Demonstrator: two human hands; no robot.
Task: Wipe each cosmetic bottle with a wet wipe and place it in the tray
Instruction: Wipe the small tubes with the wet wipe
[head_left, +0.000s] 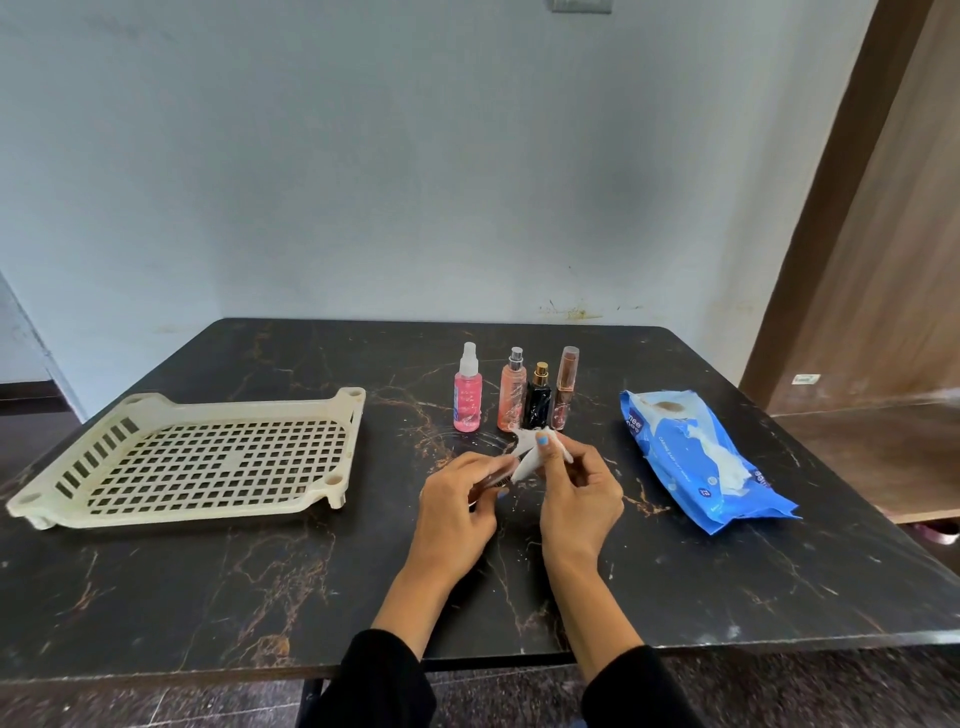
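My left hand (457, 501) grips a small slim cosmetic item (496, 475), mostly hidden by my fingers. My right hand (574, 493) pinches a white wet wipe (527, 457) against its end. Both hands hover over the middle of the black marble table (260, 597). Behind them stand several bottles in a row: a pink spray bottle (467, 395), a peach bottle (512, 395), a black bottle with a gold cap (538, 397) and a brown tube (563, 387). The cream slotted tray (332, 452) lies at the left with nothing in it.
A blue pack of wet wipes (670, 431) lies at the right, a wipe sticking out of its opening. The wall runs just behind the table. A wooden door and low shelf are at the far right.
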